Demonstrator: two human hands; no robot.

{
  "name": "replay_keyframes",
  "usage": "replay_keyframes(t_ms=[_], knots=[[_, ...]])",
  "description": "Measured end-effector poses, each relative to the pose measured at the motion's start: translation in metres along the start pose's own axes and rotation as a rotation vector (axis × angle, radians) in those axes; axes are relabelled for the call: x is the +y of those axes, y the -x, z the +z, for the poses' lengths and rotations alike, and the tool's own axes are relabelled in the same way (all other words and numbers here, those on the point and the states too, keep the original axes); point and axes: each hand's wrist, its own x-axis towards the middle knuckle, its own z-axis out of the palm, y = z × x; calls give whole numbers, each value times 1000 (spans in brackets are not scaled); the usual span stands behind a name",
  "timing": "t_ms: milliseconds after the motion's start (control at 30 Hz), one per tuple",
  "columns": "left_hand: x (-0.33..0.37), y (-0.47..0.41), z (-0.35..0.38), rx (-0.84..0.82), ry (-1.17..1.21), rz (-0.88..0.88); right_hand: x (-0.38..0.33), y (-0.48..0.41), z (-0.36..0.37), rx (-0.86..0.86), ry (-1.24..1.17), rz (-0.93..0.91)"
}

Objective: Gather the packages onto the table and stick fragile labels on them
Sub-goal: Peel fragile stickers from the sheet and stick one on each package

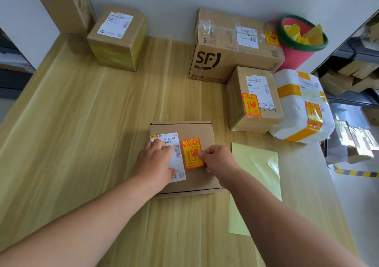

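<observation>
Pressing down with the left hand [155,160], fingers flat on the white slip [180,165] of the box [184,128] in the middle of the table [82,123], and pinching the right edge of the orange sticker [191,153] on its lid with the right hand [217,160], yellow backing sheet [256,164] just right, stickered parcels [254,102] further back right.

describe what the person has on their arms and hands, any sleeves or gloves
The left hand and right hand are bare: no gloves, rings or watch show. The left forearm and right forearm are uncovered, no sleeve in view.
</observation>
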Motion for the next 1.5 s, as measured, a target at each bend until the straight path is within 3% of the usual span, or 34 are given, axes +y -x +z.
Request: replay_keyframes(t_ms=[500,800,1033,1100,1267,1367,1500], knots=[[2,0,-1,3,-22,9,2,-9,10,89,153,-22],[3,0,0,-2,-23,-10,-6,-4,11,121,389,-108],[2,1,1,-5,-42,10,-4,6,11,253,618,-199],[5,4,1,25,-48,25,-2,5,3,284,666,-286],[26,4,6,332,-139,376,27,-4,0,373,708,-864],[27,-3,13,252,-295,413,36,-9,0,310,843,-887],[9,-10,25,103,-400,327,42,-14,2,257,994,-824]])
